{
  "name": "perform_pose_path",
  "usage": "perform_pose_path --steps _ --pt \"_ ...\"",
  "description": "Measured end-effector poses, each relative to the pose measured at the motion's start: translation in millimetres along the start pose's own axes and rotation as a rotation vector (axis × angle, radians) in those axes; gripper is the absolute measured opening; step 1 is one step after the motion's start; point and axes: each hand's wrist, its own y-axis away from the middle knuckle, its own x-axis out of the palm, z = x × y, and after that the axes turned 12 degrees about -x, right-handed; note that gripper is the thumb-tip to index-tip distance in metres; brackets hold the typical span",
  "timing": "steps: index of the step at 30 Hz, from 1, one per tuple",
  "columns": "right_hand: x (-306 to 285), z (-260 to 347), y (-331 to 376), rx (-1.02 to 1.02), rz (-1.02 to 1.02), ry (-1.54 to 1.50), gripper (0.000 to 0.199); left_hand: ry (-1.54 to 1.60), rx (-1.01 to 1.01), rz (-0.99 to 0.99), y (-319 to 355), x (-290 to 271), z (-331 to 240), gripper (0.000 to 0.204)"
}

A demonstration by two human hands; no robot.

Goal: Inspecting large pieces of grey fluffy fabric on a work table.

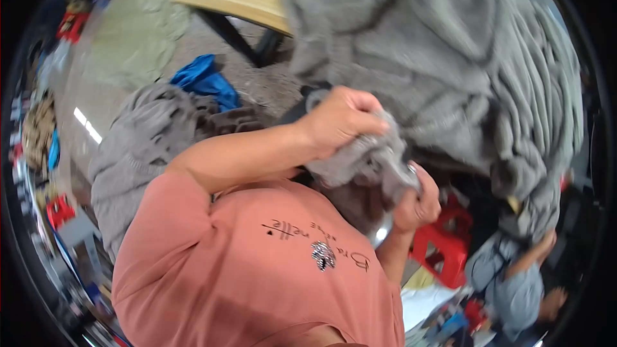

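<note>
1. The grey knitted garment (450, 58) fills the upper right, raised in front of me, above my salmon shirt (257, 270).
2. A second grey garment (141, 148) lies left of the first, on the floor, a blue cloth (205, 77) beside it.
3. My left hand (340, 119) is clenched tight on the knitted garment's lower edge.
4. My right hand (418, 199), just below it, is curled shut around the same bunched edge.

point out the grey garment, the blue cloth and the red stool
grey garment (450, 58): head view, middle of the fabric
blue cloth (204, 78): head view, its centre fold
red stool (443, 247): head view, its seat
</note>
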Motion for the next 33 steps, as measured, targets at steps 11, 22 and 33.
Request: perform_pose_path --steps 11,22,33 --pt "25.1 18.6 -13.4 -0.376 0.060 0.079 0.036 -0.169 -0.122 0.121 -0.4 4.9 13.4 0.003" --pt "32.2 16.6 -7.8 -0.338 0.028 0.026 0.034 -0.219 -0.100 0.162 3.3 -4.7 20.0 0.007" --pt "46.1 5.3 -17.0 -0.258 0.084 -0.129 0.034 -0.538 0.173 -0.043 10.5 -10.1 21.5 0.010"
